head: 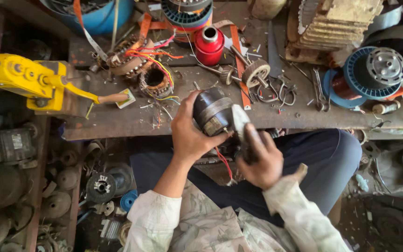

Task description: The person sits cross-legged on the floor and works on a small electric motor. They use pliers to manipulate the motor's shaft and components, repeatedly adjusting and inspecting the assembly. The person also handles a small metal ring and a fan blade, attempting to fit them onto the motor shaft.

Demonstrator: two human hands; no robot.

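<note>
A small dark motor body (pixel 213 112), barrel-shaped with a paler band round its middle, is held up between both hands just in front of the near edge of the worktop (pixel 117 122), above the person's lap. The left hand (pixel 190 133) wraps its fingers and thumb around the motor's left side and is closed on it. The right hand (pixel 260 158) is curled shut around a dark-handled tool with a pale blade (pixel 239 122) whose tip rests against the motor's right end; I cannot tell what kind of tool it is. A red wire (pixel 225 162) hangs from under the motor between the two hands. Just beyond the left hand lies a stator with coloured wires (pixel 155 80), and farther out a red canister (pixel 209 44) stands upright. Beyond the right hand lie a toothed rotor on a shaft (pixel 253 72) and some loose metal rings (pixel 276 92). Well off to the left of the hands sits a yellow machine with a wooden-handled lever (pixel 29 81); far to the right of them is a blue spool holding a metal disc (pixel 374 70).
</note>
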